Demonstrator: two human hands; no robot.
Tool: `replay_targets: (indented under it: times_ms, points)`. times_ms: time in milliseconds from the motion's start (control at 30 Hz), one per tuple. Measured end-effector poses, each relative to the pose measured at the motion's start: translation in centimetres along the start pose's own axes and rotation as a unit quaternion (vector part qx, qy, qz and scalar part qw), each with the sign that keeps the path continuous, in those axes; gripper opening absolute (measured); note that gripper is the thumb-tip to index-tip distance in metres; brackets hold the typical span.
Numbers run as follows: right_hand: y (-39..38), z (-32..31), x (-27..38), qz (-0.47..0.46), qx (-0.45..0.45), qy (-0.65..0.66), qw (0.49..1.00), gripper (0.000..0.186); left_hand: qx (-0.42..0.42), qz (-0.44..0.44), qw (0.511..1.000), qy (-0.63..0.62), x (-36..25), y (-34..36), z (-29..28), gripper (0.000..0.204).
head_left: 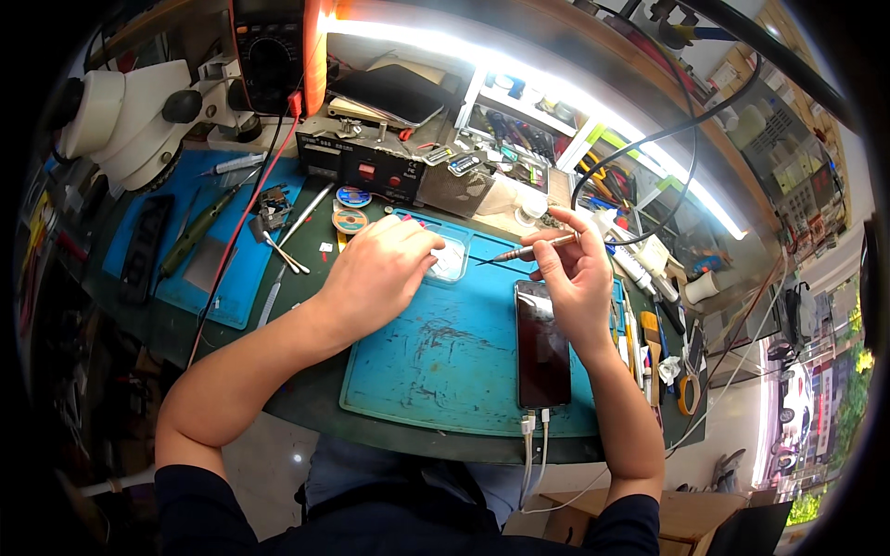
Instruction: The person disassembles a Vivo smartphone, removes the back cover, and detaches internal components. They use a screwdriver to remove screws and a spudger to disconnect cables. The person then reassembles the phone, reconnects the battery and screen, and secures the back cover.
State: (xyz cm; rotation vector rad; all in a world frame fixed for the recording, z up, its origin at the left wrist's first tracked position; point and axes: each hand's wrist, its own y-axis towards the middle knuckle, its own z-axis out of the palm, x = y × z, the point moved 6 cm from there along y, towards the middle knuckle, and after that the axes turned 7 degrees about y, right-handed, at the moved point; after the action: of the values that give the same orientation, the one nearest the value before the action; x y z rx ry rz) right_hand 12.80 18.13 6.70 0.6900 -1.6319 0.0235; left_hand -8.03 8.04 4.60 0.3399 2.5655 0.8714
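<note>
My right hand [577, 278] grips a slim precision screwdriver [547, 246] between thumb and fingers, its thin dark tip pointing left above the blue work mat [436, 352]. Beneath that hand and wrist lies a phone [543, 357] with a dark screen, partly covered. Two white cables [528, 435] run from its lower edge. My left hand [385, 269] is closed, with its fingertips at a small clear plastic box [451, 258] holding something pale. Whatever those fingers pinch, if anything, is hidden.
A black power supply unit [362, 170] stands behind the mat. At the left are a white microscope [139, 120], cotton swabs [286, 255] and a second blue mat [241, 287]. Brushes [653, 338] and an orange tape roll [688, 396] lie at the right. A red wire [243, 222] hangs across the left side.
</note>
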Motion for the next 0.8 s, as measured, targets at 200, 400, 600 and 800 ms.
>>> replay_targets:
  times_ms: [200,400,600,800]
  points:
    - [-0.2,1.5,-0.6,0.015,0.067,-0.039,0.997,0.038,-0.001,0.001,1.0,0.002,-0.1,0.0,0.3,0.016]
    - [-0.3,2.6,0.0,-0.017,0.088,-0.088,0.992,0.042,0.003,-0.005,1.0,-0.002,-0.4,-0.1,0.2,0.017]
    - [-0.4,2.2,1.4,-0.041,0.055,-0.059,0.996,0.043,0.017,-0.014,1.0,-0.016,-0.8,0.0,0.1,0.02]
    - [-0.3,2.7,0.2,-0.021,0.085,-0.097,0.991,0.042,0.014,-0.012,1.0,-0.007,-0.5,-0.2,0.4,0.021]
